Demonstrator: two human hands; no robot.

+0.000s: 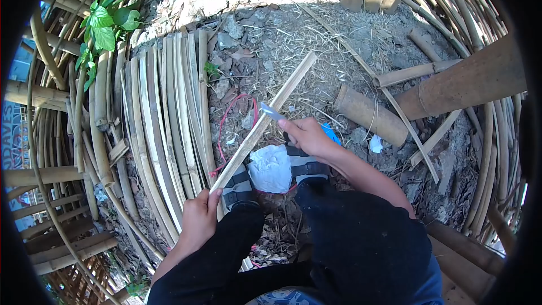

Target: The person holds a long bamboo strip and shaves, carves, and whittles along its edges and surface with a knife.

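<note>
My left hand (pixel 199 217) is wrapped round the lower end of a split bamboo strip (pixel 257 133), which slants up and away to the right. In my right hand (pixel 307 137) is a knife (pixel 272 112), its blade lying against or just over the strip's upper part. The knife's handle is hidden in my fingers. Beneath the strip, between my sandalled feet, lies a crumpled white plastic bag (pixel 270 168). A pink cord (pixel 224 117) curves over the ground beside the strip.
A row of split bamboo strips (pixel 169 107) lies on the left. To the right are a thick bamboo piece (pixel 370 116) and a large bamboo post (pixel 463 82). Bamboo fencing (pixel 53 175) curves round the left side, near a green leafy plant (pixel 104 22). Straw and stones litter the ground.
</note>
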